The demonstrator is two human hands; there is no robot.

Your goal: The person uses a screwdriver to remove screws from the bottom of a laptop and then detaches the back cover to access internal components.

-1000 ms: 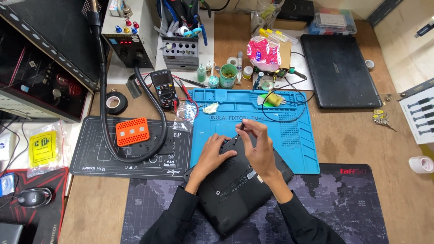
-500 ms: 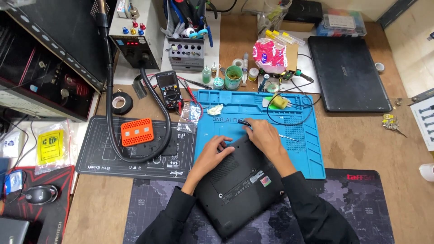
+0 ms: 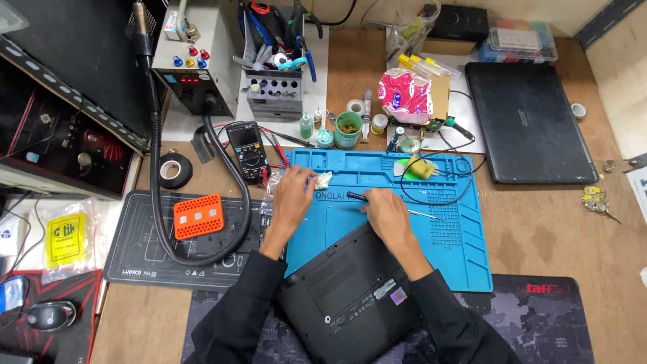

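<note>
The left hand (image 3: 293, 195) had moved off the black laptop (image 3: 350, 296) to a small white scrap (image 3: 324, 179) at ten o'clock on the blue mat (image 3: 445, 249), fingers maybe pinching it. The right hand (image 3: 385, 212) gripped a screwdriver (image 3: 357, 197).

A wooden worktop (image 3: 552, 229) carries a blue mat (image 3: 445, 236) at its centre, a black mat (image 3: 135, 253) at nine o'clock, a closed laptop (image 3: 529, 121) at two o'clock, a tape roll (image 3: 174, 170) at ten o'clock, and a dark patterned mat (image 3: 539, 323) at five o'clock.
</note>
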